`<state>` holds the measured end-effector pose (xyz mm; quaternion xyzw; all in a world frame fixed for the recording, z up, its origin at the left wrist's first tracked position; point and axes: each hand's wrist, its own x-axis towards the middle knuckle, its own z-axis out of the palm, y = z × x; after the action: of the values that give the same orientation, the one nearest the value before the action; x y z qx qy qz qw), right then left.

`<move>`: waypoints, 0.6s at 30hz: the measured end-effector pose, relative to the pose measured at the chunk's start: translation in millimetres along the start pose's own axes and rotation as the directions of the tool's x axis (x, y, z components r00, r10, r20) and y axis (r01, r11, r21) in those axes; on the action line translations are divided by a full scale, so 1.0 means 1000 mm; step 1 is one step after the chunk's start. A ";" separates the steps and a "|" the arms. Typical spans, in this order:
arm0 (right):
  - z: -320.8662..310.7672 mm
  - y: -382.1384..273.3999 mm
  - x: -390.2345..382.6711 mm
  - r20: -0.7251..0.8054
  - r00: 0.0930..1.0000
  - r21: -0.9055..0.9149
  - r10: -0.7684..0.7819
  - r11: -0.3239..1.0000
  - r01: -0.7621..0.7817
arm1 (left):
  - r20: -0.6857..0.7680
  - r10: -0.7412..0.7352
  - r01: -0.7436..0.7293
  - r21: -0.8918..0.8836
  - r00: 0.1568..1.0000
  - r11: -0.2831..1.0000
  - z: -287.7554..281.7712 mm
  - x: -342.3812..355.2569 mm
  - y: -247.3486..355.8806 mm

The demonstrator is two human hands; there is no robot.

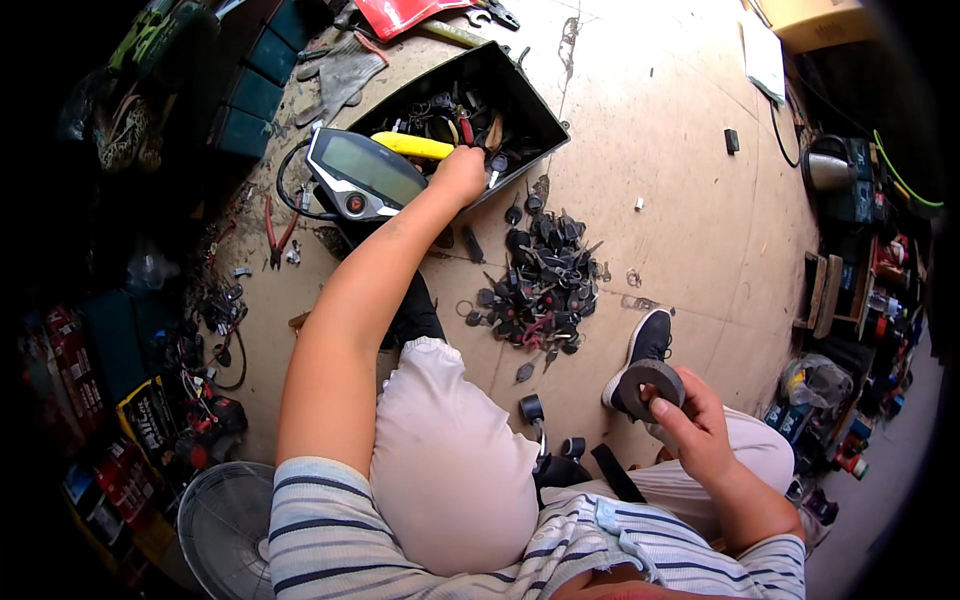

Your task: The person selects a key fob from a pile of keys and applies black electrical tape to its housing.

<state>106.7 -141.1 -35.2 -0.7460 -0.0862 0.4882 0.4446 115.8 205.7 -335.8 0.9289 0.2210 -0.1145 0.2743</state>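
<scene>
My left hand (pixel 458 176) reaches into a black plastic box (pixel 545 132) of keys and small parts, beside a yellow object (pixel 410 145); its fingers curl down, and what they grip is hidden. A digital instrument display (pixel 368 170) with a cable lies tilted on the box's near left corner. My right hand (pixel 698 425) holds a dark grey roll of tape (pixel 650 385) above my right knee. A pile of black-headed keys (pixel 545 280) lies on the floor below the box.
Pliers (pixel 280 235), grey gloves (pixel 340 80) and scattered parts lie left of the box. A fan (pixel 215 520) stands at lower left. A kettle (pixel 830 170), boxes and tools line the right side. My dark shoe (pixel 645 340) is near the keys.
</scene>
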 end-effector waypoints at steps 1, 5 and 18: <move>0.000 0.001 0.000 -0.007 1.000 -0.007 -0.005 1.000 0.005 | 0.054 -0.008 0.005 0.044 0.998 0.999 -0.001 0.002 0.005; 0.002 0.003 0.001 -0.014 0.999 -0.009 -0.031 0.999 0.031 | 0.096 -0.047 0.045 0.023 0.994 0.999 0.003 0.005 -0.005; -0.003 0.011 0.003 -0.093 0.995 0.067 -0.020 0.997 0.026 | 0.110 -0.030 0.114 -0.968 0.993 0.225 -0.074 -0.058 0.055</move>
<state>107.5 -148.0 -44.7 -0.7513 -0.0574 0.4506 0.4788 97.6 186.2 -230.3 0.5418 0.2772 0.0036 0.7935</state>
